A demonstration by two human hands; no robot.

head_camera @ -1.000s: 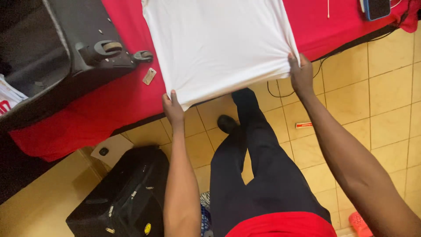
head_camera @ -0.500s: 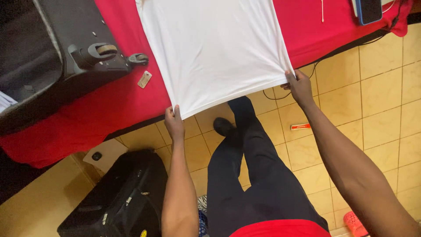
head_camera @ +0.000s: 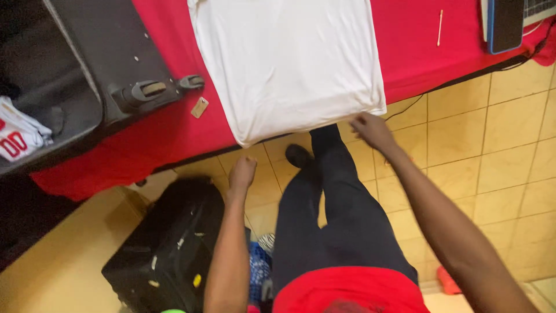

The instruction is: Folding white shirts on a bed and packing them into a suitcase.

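1. Here, one white, folded cotton-like shirt (head_camera: pixel 288 64) lies flat on the red cloth-covered bed (head_camera: pixel 431 43), its near edge hanging slightly past the bed's rim.
2. The right hand (head_camera: pixel 370 128) hovers just below the shirt's near right corner, close to it but apart; its fingers (head_camera: pixel 354 123) are loosely spread and hold nothing.
3. The left hand (head_camera: pixel 241 172) hangs lower, below the shirt's near left corner and clearly off the fabric; it is loosely curled, holding nothing.
4. Between the two arms stand the person's dark trousers (head_camera: pixel 330 214), with one black shoe (head_camera: pixel 297 155) on the yellow tiled floor (head_camera: pixel 498 156).
5. Left of the shirt, one open dark grey suitcase (head_camera: pixel 87 75) rests on the bed, two of its wheels showing; one white garment with red print (head_camera: pixel 17 136) lies inside it.
6. One small tan tag-shaped object (head_camera: pixel 200 107) lies on the red cloth between the suitcase and the shirt.
7. Right of the shirt, one thin pale stick (head_camera: pixel 440 27) lies on the bed, and one phone in a blue case (head_camera: pixel 504 24) sits near the far right edge.
8. On the floor beside the left arm stands one black soft travel bag (head_camera: pixel 168 249).
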